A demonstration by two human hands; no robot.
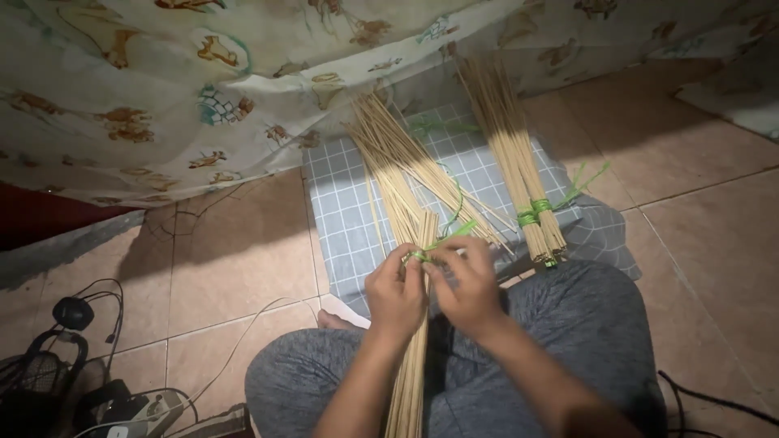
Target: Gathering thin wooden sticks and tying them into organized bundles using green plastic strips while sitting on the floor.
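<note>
Both hands meet over the lap, fingers curled narrow. The left hand (395, 294) grips a stick bundle (414, 341) running from the lap up onto the checked cloth (341, 219). The right hand (465, 284) pinches a green tie (442, 239) at the bundle, touching the left fingertips. Beyond the hands on the cloth lie loose sticks (398, 154); right of them lies a tied bundle (519, 170), close to the cloth's right edge. Bare tile lies to the cloth's left and right. Both wrists angle inward, forearms rising from the knees.

A tiled floor (243, 268) carries a checked grey cloth (341, 211), with stick bundles (511, 154) lying on it.
</note>
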